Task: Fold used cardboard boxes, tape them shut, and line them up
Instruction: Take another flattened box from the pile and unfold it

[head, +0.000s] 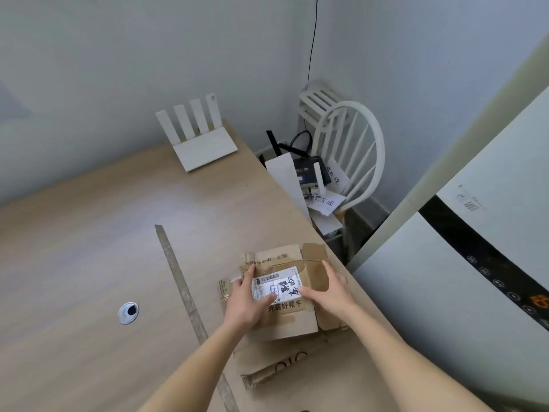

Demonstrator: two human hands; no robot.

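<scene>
Likely light, creased and floppy, the box [285,292] lies under both flat, unclenched hands: left hand [249,298], right hand [329,292]; best gripped by its edges

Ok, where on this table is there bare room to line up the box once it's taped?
Bare table lies left of the grey strip, between the router and the cable hole. It is crowded at the right edge, where both hands press the cardboard box above flattened cardboard.

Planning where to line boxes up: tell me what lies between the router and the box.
Head view: only bare table between the router and the box; the strip runs off to the left.
</scene>
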